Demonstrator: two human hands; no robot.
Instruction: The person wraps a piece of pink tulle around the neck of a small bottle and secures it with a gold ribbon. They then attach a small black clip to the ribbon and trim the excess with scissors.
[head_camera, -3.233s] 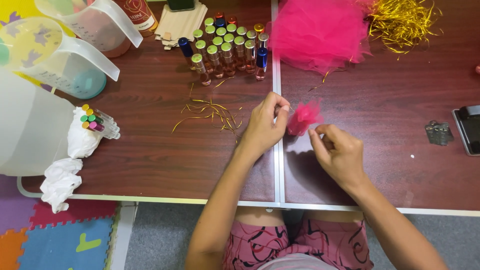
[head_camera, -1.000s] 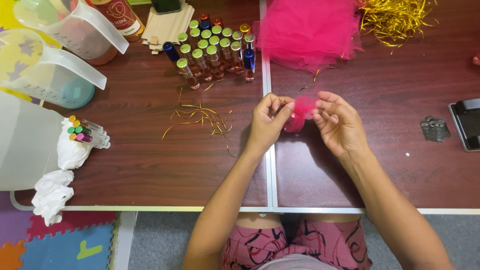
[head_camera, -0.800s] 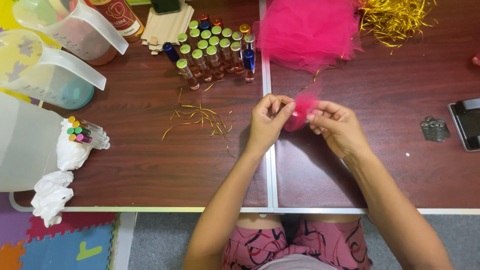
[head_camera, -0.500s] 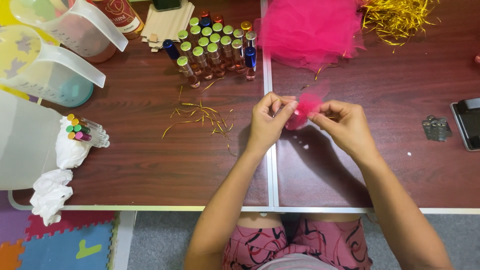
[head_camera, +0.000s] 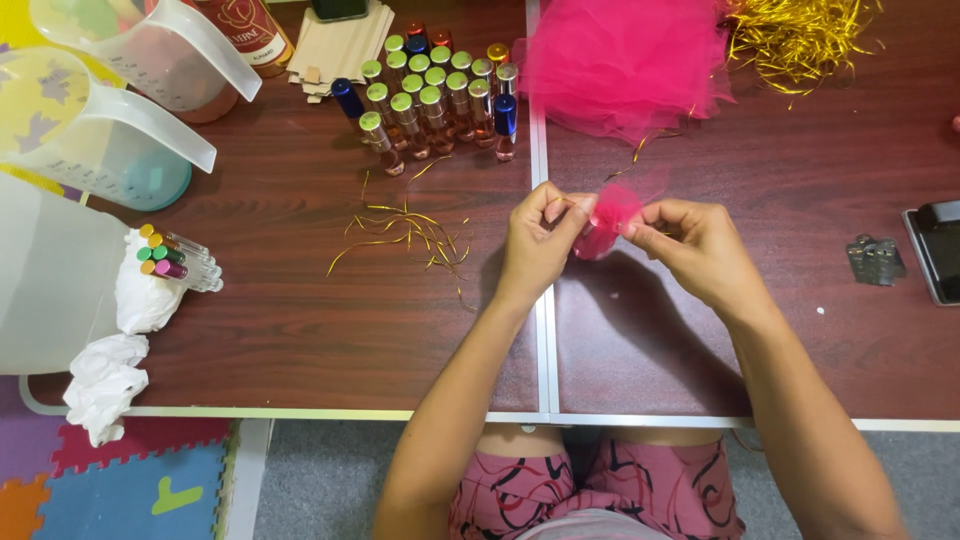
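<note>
Pink netting, a small gathered bundle (head_camera: 608, 220), sits pinched between the left hand (head_camera: 538, 240) and right hand (head_camera: 700, 245) just below the big pink tulle pile (head_camera: 625, 60), looking bunched but not yet tied.

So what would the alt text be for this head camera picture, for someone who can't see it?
Seen from above, a person's left hand and right hand pinch a small pink mesh bundle over a dark wooden table. Behind it lie a pile of pink mesh, gold tinsel, rows of small capped bottles and loose gold strands; clear plastic jugs stand at left.
</note>
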